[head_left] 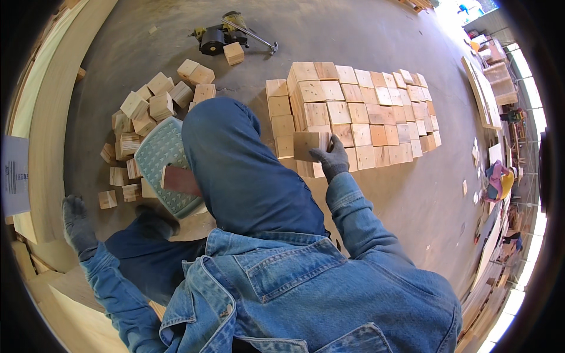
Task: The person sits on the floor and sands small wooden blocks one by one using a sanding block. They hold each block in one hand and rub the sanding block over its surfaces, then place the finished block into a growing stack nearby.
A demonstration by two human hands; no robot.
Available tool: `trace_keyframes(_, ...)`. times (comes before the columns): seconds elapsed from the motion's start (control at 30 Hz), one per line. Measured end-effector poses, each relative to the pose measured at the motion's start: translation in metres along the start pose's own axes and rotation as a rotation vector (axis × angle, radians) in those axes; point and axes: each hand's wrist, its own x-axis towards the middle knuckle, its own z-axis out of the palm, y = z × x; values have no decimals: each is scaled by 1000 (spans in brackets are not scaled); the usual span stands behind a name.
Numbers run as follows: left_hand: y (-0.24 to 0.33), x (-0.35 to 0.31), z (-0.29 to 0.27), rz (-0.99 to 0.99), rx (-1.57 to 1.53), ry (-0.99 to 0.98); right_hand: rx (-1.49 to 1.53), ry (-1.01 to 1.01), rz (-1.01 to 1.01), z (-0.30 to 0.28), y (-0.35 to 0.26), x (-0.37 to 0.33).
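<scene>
My right hand [332, 157], in a dark grey glove, grips a square wooden block [307, 145] by its right side. That block is at the near left corner of a long pile of stacked wooden blocks [356, 113]; whether it rests on the pile or is held just above it, I cannot tell. My left hand [78, 223], gloved too, is out at the far left beside a stack of long boards [44, 200]. It holds nothing, and its fingers are stretched out. Whether it touches the boards is unclear.
Loose wooden blocks [134, 106] lie heaped on the floor at the left. Before my knee stands a pale teal plastic stool [160, 154], with a dark red flat piece [180, 180] on it. Farther off are a yellow-and-black machine [213, 40] and a long metal-handled tool [253, 35].
</scene>
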Motion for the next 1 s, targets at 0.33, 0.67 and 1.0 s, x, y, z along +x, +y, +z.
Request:
trace_keyframes(0.33, 4, -7, -51, -218, 418, 545, 375, -203, 184, 40, 11, 22)
trace_keyframes(0.67, 7, -48, -52, -405, 593, 330, 758, -248, 926, 119, 95, 2)
trace_keyframes(1.0, 9, -50, -23, -478, 719, 282, 207, -236, 834, 141, 215, 19)
